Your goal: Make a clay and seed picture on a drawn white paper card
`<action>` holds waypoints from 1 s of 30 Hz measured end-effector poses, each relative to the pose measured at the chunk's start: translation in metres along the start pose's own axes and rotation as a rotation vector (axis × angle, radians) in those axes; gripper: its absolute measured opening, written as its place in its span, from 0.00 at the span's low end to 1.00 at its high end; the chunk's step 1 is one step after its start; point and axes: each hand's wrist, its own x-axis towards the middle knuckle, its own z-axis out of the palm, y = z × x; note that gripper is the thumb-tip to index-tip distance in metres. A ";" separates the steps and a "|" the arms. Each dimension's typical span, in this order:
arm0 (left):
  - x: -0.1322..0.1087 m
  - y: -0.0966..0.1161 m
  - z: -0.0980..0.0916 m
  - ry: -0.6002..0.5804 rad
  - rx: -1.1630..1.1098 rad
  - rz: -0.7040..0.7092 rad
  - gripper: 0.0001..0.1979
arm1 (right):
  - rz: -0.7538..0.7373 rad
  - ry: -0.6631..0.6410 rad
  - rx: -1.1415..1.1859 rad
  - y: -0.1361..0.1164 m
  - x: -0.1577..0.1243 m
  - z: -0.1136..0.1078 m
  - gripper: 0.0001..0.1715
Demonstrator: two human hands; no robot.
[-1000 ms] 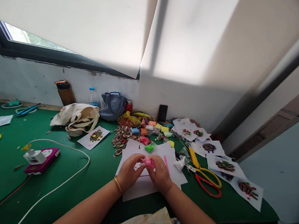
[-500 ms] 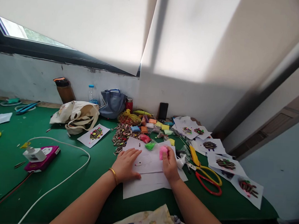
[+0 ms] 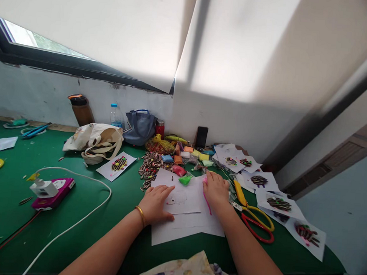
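My left hand (image 3: pixel 156 203) lies on the left side of a white sheet of paper (image 3: pixel 187 225), fingers stretched out and thumb apart. A gold bracelet is on that wrist. Between my hands is a faint pencil drawing (image 3: pixel 178 198) with a small dark dot and a pink bit. My right hand (image 3: pixel 216 191) rests at the sheet's right side, back upward, with pink clay (image 3: pixel 208 205) at its inner edge. A thin pink strip shows below the thumb; the rest is hidden under the hand. Green clay (image 3: pixel 185 179) in clear wrap lies just above the drawing.
Striped sunflower seeds (image 3: pixel 150 166) and bagged coloured clay (image 3: pixel 187 154) lie beyond the paper. Scissors (image 3: pixel 259 222) with red and yellow handles are at the right, beside several seed pictures (image 3: pixel 281 204). A white cable (image 3: pixel 79 226) and purple power strip (image 3: pixel 55 193) occupy the left.
My right hand has turned from holding the pink clay lump up to lying palm-down over it, slightly to the right. A thin pink strip now shows. My left hand stays put.
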 end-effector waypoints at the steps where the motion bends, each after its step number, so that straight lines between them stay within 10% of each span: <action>1: 0.000 0.000 0.000 -0.001 0.000 0.000 0.54 | -0.020 0.028 0.010 -0.004 -0.003 -0.002 0.23; 9: 0.001 -0.002 0.004 -0.023 0.013 -0.007 0.55 | -0.244 -0.011 0.097 -0.021 -0.059 -0.025 0.21; 20: 0.003 -0.002 0.003 -0.072 -0.016 -0.049 0.56 | 0.213 -0.230 -0.073 0.053 -0.052 -0.027 0.38; 30: 0.001 0.000 0.000 0.031 -0.046 0.011 0.52 | 0.007 0.165 0.399 0.016 -0.050 -0.029 0.37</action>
